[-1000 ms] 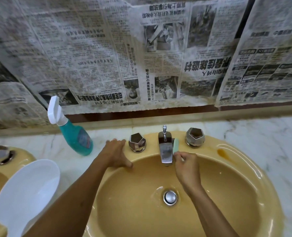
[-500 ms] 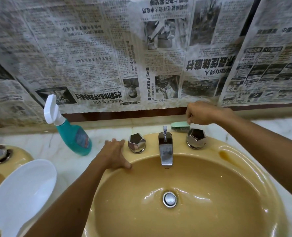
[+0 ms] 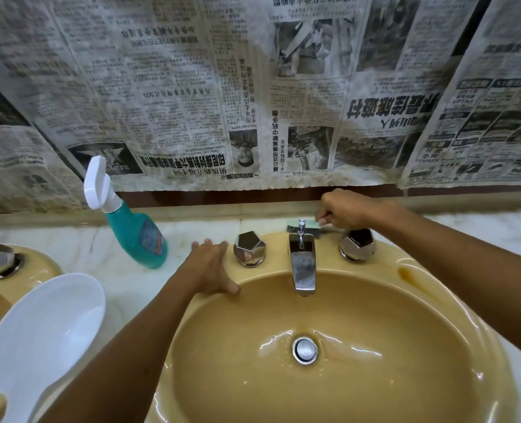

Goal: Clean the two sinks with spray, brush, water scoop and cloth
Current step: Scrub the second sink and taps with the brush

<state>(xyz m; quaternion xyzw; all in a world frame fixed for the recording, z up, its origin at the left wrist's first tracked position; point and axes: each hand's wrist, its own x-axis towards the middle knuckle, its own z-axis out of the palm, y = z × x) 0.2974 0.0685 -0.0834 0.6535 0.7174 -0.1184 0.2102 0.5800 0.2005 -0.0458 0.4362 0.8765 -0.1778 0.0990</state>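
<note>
— Anything readable here?

— Only on the newspaper sheets (image 3: pixel 192 87) pasted across the wall at twelve o'clock. They hang upside down; the print is Chinese, with a big bold headline toward two o'clock, and "50" shows in one line left of centre.

— And the spray bottle (image 3: pixel 137 236) at ten o'clock?

— Its label is too blurred to read.
</note>
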